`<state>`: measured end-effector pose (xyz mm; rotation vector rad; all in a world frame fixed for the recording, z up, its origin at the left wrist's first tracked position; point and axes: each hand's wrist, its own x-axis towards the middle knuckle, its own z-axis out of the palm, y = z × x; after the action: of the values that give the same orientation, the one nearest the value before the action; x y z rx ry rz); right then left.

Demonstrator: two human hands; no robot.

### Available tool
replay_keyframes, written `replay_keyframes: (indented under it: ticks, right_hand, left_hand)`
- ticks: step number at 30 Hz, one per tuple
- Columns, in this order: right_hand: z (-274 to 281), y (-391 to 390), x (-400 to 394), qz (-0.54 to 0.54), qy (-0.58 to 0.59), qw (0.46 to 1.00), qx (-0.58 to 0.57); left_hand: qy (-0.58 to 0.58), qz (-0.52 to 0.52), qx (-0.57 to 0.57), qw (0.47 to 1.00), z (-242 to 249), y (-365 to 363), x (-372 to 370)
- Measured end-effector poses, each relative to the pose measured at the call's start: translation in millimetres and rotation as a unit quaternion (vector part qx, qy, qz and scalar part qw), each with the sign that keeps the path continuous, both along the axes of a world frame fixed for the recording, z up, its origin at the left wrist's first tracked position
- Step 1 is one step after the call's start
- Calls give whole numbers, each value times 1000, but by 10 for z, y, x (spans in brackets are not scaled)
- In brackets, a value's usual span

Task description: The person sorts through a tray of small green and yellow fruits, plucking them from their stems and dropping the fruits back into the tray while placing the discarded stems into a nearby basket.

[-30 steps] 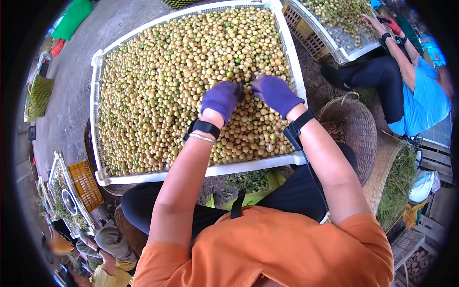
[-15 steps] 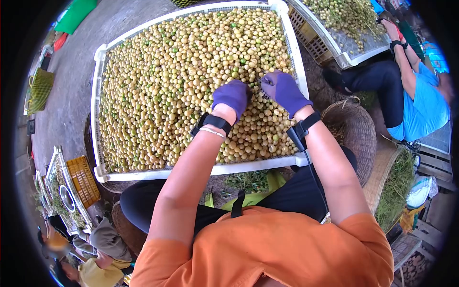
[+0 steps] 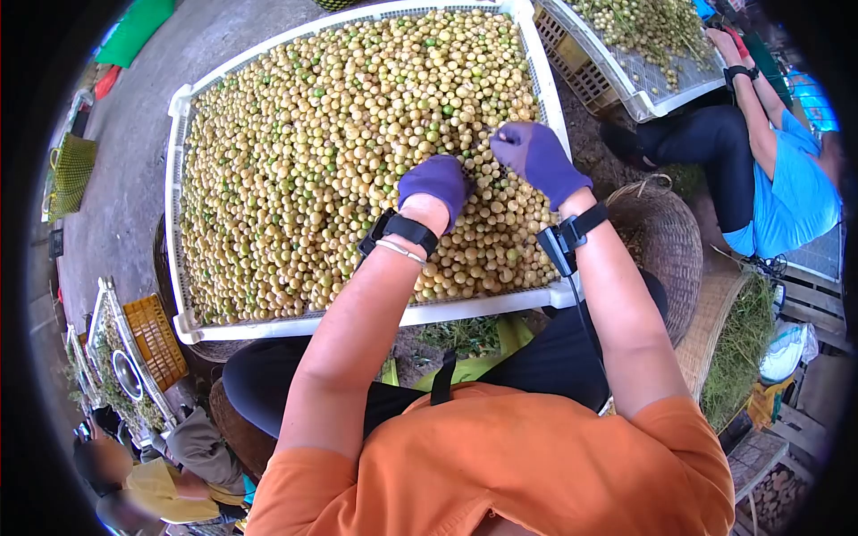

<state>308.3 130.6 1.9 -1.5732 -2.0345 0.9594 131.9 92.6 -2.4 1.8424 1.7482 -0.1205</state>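
Note:
A wide white mesh-sided tray (image 3: pixel 176 223) lies in front of me, filled with small round yellow-green fruits (image 3: pixel 304 170). Both my hands wear purple gloves over the tray's right half. My left hand (image 3: pixel 436 186) rests low among the fruits, closed, its fingertips turned away and hidden. To its right, my right hand (image 3: pixel 539 161) is just above the fruits near the tray's right side. Its fingers are curled together in a pinch; whatever they hold, if anything, is too small to make out. Some greener fruits are scattered through the pile.
At the upper right a person in a blue shirt (image 3: pixel 782 192) reaches over another tray (image 3: pixel 657 103) of fruits and stems. A wicker basket (image 3: pixel 675 250) stands by my right knee. At lower left are a yellow crate (image 3: pixel 154 335) and a person in yellow (image 3: pixel 165 491).
My right hand has risen slightly and shifted a little right, away from the left one. My left hand has sunk slightly. At lower left, people have shifted position.

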Motion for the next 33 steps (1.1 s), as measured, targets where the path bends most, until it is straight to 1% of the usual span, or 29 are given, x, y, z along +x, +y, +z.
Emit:
replay_keyframes:
  ticks: [1, 3, 4, 6, 7, 8, 9, 11, 15, 17, 19, 20, 21, 22, 23, 24, 26, 27, 28, 29, 30, 31, 32, 33]
  right_hand:
    - [-6, -23, 4, 36, -38, 999, 15]
    - [-12, -83, 18, 105, -113, 987, 45]
    - [-5, -124, 8, 126, -149, 981, 26]
    - [-117, -226, -4, 153, -200, 964, 80]
    - [-161, -268, -6, 166, -224, 954, 107]
    - [-208, -314, -5, 167, -254, 944, 125]
    - [-213, -355, -12, 161, -253, 943, 143]
    - [-228, -423, -17, 150, -252, 939, 177]
    - [-224, -410, -33, 154, -250, 944, 149]
    - [-252, -365, 2, 168, -232, 946, 150]
    - [-24, -258, 22, 100, -153, 983, 15]
    - [54, -222, 39, 64, -112, 990, -53]
    - [45, -208, 67, -11, 48, 991, -127]
    - [41, -190, 95, -85, 206, 955, -195]
    - [36, -173, 116, -156, 357, 885, -256]
    - [161, -204, 65, -194, 416, 851, -254]
    - [93, -164, 59, -157, 410, 862, -252]
    - [75, -141, 36, -138, 407, 868, -251]
    - [42, -124, -19, -115, 342, 900, -245]
    - [1, -129, -85, -95, 224, 950, -194]
    - [-87, -125, -138, -5, 129, 991, -21]
    - [-174, -132, -180, 84, 28, 984, 154]
    - [-246, -152, -191, 106, -45, 979, 170]
    - [-288, -172, -200, 127, -118, 967, 186]
  left_hand:
    - [2, 7, 3, 1000, 42, -8, -24]
    - [-3, -16, -9, 1000, 33, 5, -79]
    - [-5, -25, -7, 1000, 17, -6, -109]
    - [0, -46, -23, 999, 63, -22, -163]
    - [-5, -46, -16, 999, 92, -62, -198]
    - [-11, -65, 18, 998, 29, -111, -254]
    - [-16, -84, 52, 995, 12, -157, -298]
    - [-10, -84, 76, 993, -28, -247, -360]
    - [14, -88, 92, 992, 2, -310, -361]
    - [8, -89, 101, 991, -128, -287, -365]
    - [5, -83, 103, 991, -164, -278, -362]
    - [5, -77, 100, 992, -153, -279, -354]
    - [5, -72, 98, 993, -122, -277, -341]
    - [-4, -48, 84, 995, -84, -266, -340]
    - [-13, -24, 71, 997, -41, -250, -356]
    - [-21, 0, 57, 998, -14, -234, -383]
    - [-84, 31, 112, 990, -186, -237, -551]
    - [-115, 47, 138, 983, -180, -233, -608]
    - [-126, 57, 106, 985, -185, -189, -645]
    - [-138, 78, 114, 981, -199, -178, -647]
    - [-150, 99, 121, 976, -163, -171, -619]
    - [-162, 119, 129, 971, -149, -161, -589]
    - [-165, 112, 143, 969, -175, -137, -565]
    - [-117, 84, 133, 981, -147, -105, -508]
